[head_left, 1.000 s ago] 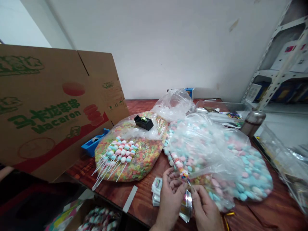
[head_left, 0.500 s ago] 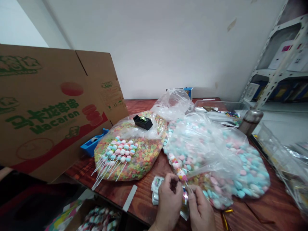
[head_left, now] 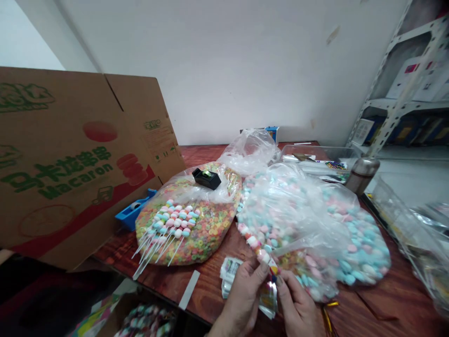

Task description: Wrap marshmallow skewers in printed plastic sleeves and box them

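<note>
While both hands work at its near end, the slim stick of pink, white and multicoloured soft sweets in a printed clear sleeve (head_left: 252,241) slants away to the far left, low over the clear plastic bag of pale pink and blue sweets (head_left: 365,243). The left hand (head_left: 245,285), curled half a second earlier just below the sleeve's printed band, now lies flatter, its thumb extended over that band. Its fingers are clamped on the sleeved stick; those of the right hand (head_left: 296,299) pinch the same piece at its near tip. The changed grip suggests that handling of the sleeve's near end is in progress, with closure not yet evident; the exact fold is too small to tell. Below the hands lie shiny clear printed wrappers (head_left: 229,271) on the reddish-brown wooden desk (head_left: 210,281). To the left, the clear plastic bag of coloured ring-shaped sweets (head_left: 210,229) carries a bundle of pastel sweets on white sticks (head_left: 177,220) and a black tape dispenser (head_left: 206,179). Farther left stand a blue tape dispenser (head_left: 131,215) and a large brown cardboard carton (head_left: 70,140).
</note>
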The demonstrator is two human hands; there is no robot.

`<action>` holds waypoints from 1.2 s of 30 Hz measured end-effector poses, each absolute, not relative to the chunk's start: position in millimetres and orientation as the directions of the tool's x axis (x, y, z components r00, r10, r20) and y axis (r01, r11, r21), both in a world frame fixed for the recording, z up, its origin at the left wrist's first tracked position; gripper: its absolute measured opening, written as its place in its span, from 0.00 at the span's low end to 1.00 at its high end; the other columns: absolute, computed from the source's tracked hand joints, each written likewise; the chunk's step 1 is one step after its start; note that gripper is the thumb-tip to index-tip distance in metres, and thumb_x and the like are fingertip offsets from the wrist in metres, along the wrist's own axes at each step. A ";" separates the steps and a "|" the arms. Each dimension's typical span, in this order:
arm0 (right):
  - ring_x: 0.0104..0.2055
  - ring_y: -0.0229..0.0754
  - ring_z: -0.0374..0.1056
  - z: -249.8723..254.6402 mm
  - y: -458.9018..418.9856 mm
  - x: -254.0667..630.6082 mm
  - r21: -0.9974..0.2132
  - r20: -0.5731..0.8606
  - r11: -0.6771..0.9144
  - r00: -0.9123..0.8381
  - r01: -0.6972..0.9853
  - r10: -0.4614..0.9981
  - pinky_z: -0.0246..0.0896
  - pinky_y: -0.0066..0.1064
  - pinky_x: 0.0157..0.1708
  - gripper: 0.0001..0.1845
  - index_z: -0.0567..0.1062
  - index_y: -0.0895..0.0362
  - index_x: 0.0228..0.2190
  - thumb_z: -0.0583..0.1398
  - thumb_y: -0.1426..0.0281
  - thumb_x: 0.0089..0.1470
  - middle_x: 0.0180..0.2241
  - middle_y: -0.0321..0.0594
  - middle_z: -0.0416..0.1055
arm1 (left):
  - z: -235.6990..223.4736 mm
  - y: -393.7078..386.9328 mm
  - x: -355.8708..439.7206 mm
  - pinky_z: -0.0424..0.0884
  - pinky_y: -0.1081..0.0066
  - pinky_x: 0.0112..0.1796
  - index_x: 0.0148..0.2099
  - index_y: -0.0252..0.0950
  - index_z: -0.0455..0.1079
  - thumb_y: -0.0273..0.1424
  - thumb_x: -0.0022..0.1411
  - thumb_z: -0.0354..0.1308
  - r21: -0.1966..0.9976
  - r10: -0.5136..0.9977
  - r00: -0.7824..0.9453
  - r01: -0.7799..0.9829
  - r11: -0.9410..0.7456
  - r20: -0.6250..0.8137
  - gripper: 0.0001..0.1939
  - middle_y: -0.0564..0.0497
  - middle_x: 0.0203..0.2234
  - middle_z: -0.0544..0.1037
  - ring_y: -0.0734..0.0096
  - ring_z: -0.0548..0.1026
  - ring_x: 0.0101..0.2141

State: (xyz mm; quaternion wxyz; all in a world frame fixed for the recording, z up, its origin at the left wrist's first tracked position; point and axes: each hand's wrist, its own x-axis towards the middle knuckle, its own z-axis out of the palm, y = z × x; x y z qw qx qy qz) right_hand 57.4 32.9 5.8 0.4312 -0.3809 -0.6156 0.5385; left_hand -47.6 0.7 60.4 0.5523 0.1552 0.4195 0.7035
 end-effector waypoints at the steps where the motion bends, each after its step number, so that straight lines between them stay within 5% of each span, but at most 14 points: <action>1: 0.39 0.44 0.72 2.9 33.5 57.4 -0.992 0.115 0.126 -0.357 0.007 0.927 0.64 0.27 0.37 0.15 0.77 0.53 0.36 0.56 0.57 0.58 0.33 0.37 0.76 | 60.0 2.1 -45.4 0.66 0.72 0.36 0.38 0.32 0.76 0.33 0.53 0.66 0.748 0.901 -0.350 -0.662 -0.045 -0.255 0.11 0.47 0.28 0.79 0.70 0.74 0.31; 7: 0.34 0.44 0.72 -7.5 32.2 53.9 -1.000 -0.004 0.002 -0.375 0.015 0.927 0.66 0.31 0.35 0.21 0.74 0.54 0.44 0.53 0.54 0.60 0.37 0.40 0.77 | 46.8 7.3 -39.7 0.69 0.70 0.37 0.38 0.32 0.77 0.33 0.50 0.68 0.784 0.822 -0.488 -0.615 -0.086 -0.293 0.13 0.48 0.27 0.79 0.71 0.74 0.27; 11: 0.42 0.47 0.68 1.3 27.5 49.3 -1.000 0.029 0.025 -0.260 -0.019 0.965 0.62 0.33 0.43 0.21 0.72 0.53 0.44 0.56 0.52 0.57 0.41 0.42 0.74 | 38.4 5.2 -44.7 0.69 0.69 0.36 0.36 0.32 0.78 0.35 0.47 0.69 0.865 0.783 -0.544 -0.501 -0.016 -0.301 0.14 0.48 0.26 0.79 0.67 0.74 0.29; 14: 0.28 0.39 0.64 10.5 31.8 48.3 -0.932 -0.192 -0.311 -0.474 -0.187 0.859 0.61 0.28 0.29 0.19 0.70 0.53 0.31 0.61 0.50 0.50 0.27 0.35 0.69 | 34.2 1.7 -48.0 0.68 0.71 0.37 0.32 0.33 0.79 0.37 0.47 0.69 0.932 0.798 -0.556 -0.363 0.021 -0.235 0.13 0.49 0.26 0.79 0.68 0.73 0.30; 17: 0.14 0.29 0.42 17.3 37.4 48.9 -0.712 -0.339 -0.665 -0.718 -0.227 0.608 0.43 0.22 0.13 0.23 0.62 0.52 0.26 0.60 0.47 0.49 0.16 0.22 0.51 | 35.1 -1.7 -51.0 0.66 0.74 0.32 0.33 0.33 0.79 0.38 0.51 0.67 0.944 0.837 -0.497 -0.324 0.065 -0.228 0.12 0.51 0.23 0.77 0.73 0.70 0.27; 19: 0.13 0.27 0.32 18.7 38.7 49.6 -0.674 -0.336 -0.710 -0.771 -0.204 0.540 0.35 0.21 0.11 0.24 0.58 0.52 0.23 0.56 0.47 0.51 0.15 0.19 0.44 | 38.4 -3.2 -52.6 0.65 0.76 0.30 0.38 0.34 0.79 0.38 0.52 0.66 0.899 0.864 -0.405 -0.423 0.113 -0.300 0.14 0.51 0.22 0.76 0.75 0.69 0.25; 22: 0.11 0.27 0.31 17.4 37.2 51.4 -0.666 -0.323 -0.734 -0.835 -0.135 0.446 0.35 0.21 0.09 0.22 0.53 0.51 0.17 0.54 0.52 0.51 0.12 0.19 0.40 | 43.1 -3.4 -52.7 0.66 0.76 0.29 0.41 0.33 0.79 0.35 0.47 0.70 0.793 0.884 -0.230 -0.568 0.218 -0.408 0.18 0.49 0.24 0.77 0.75 0.71 0.24; 27: 0.12 0.32 0.47 24.0 33.8 68.5 -0.810 -0.311 -0.577 -0.762 -0.100 0.569 0.52 0.25 0.14 0.21 0.63 0.53 0.21 0.50 0.52 0.56 0.13 0.25 0.52 | 40.9 -0.4 -47.2 0.70 0.73 0.27 0.36 0.33 0.79 0.34 0.45 0.71 0.750 0.872 -0.195 -0.613 0.249 -0.449 0.15 0.54 0.16 0.73 0.73 0.72 0.21; 29: 0.25 0.37 0.63 26.3 34.7 88.0 -0.900 -0.266 -0.424 -0.637 -0.106 0.724 0.62 0.29 0.28 0.18 0.70 0.55 0.27 0.54 0.55 0.57 0.23 0.33 0.65 | 38.7 1.8 -48.1 0.73 0.72 0.30 0.35 0.33 0.79 0.35 0.45 0.71 0.763 0.858 -0.256 -0.610 0.213 -0.445 0.14 0.54 0.17 0.74 0.71 0.75 0.23; 31: 0.43 0.41 0.65 21.5 36.8 115.0 -0.984 -0.166 -0.174 -0.456 0.024 0.874 0.58 0.31 0.44 0.08 0.72 0.54 0.34 0.58 0.63 0.57 0.37 0.38 0.69 | 37.0 4.4 -52.9 0.74 0.73 0.33 0.33 0.33 0.79 0.35 0.42 0.73 0.782 0.829 -0.351 -0.603 0.156 -0.436 0.15 0.51 0.23 0.79 0.71 0.77 0.27; 33: 0.41 0.42 0.66 8.5 38.1 143.6 -0.799 0.083 0.252 -0.314 0.546 0.946 0.58 0.33 0.42 0.09 0.72 0.52 0.37 0.52 0.67 0.62 0.38 0.38 0.70 | 36.0 6.5 -59.7 0.74 0.75 0.35 0.31 0.32 0.78 0.35 0.37 0.75 0.784 0.794 -0.415 -0.609 0.121 -0.445 0.17 0.50 0.26 0.81 0.71 0.77 0.29; 36: 0.39 0.47 0.66 -16.3 35.4 174.3 -0.602 0.150 0.303 -0.268 0.739 0.952 0.57 0.38 0.40 0.07 0.72 0.54 0.36 0.54 0.71 0.58 0.35 0.41 0.70 | 34.8 7.6 -66.0 0.75 0.75 0.33 0.31 0.32 0.78 0.33 0.33 0.76 0.759 0.761 -0.432 -0.640 0.120 -0.484 0.19 0.50 0.26 0.81 0.72 0.78 0.28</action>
